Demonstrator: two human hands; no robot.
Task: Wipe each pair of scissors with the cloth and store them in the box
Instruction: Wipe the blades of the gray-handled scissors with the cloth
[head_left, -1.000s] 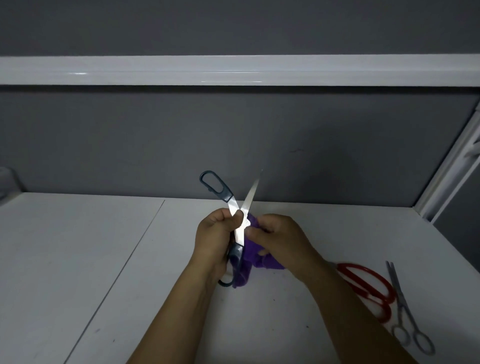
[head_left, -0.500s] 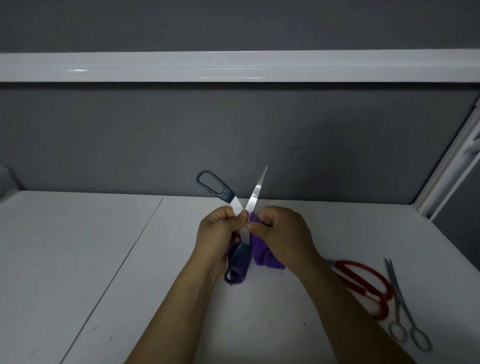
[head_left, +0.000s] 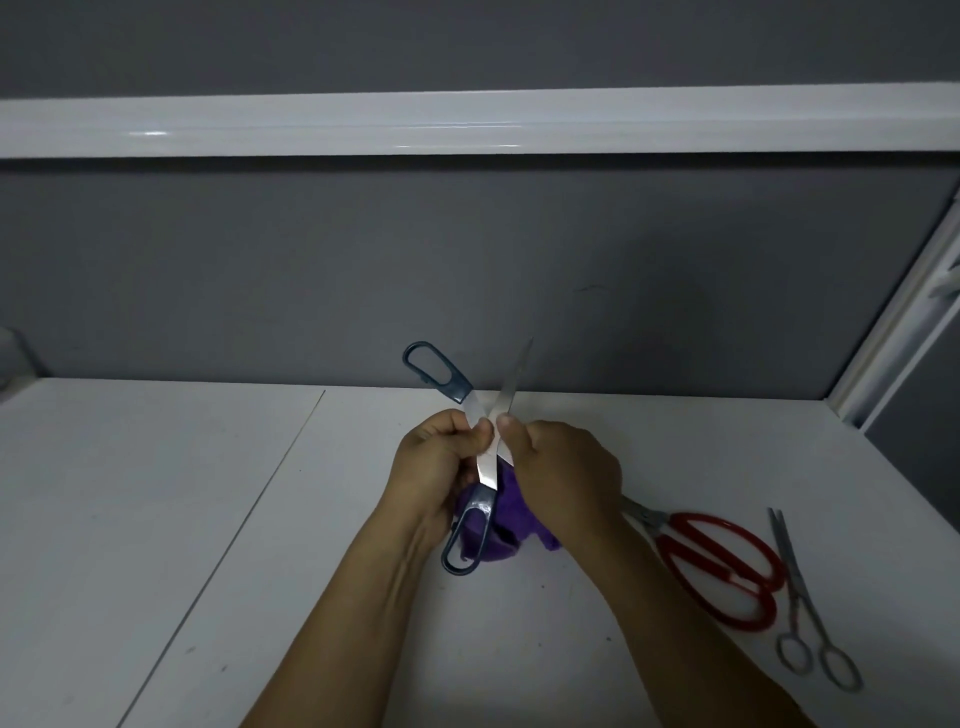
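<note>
Scissors with dark blue handles, the blue-handled scissors (head_left: 487, 467), are spread in an X and held up over the white bench (head_left: 156, 519), one handle loop high, the other hanging low. The left hand (head_left: 436, 462) is curled tight round them at the crossing. The right hand (head_left: 566, 467) clutches the purple cloth (head_left: 511, 519), its thumb pressed on a blade. Off to the right the red scissors (head_left: 717, 566) lie flat, with the small metal scissors (head_left: 802, 608) just beside them.
</note>
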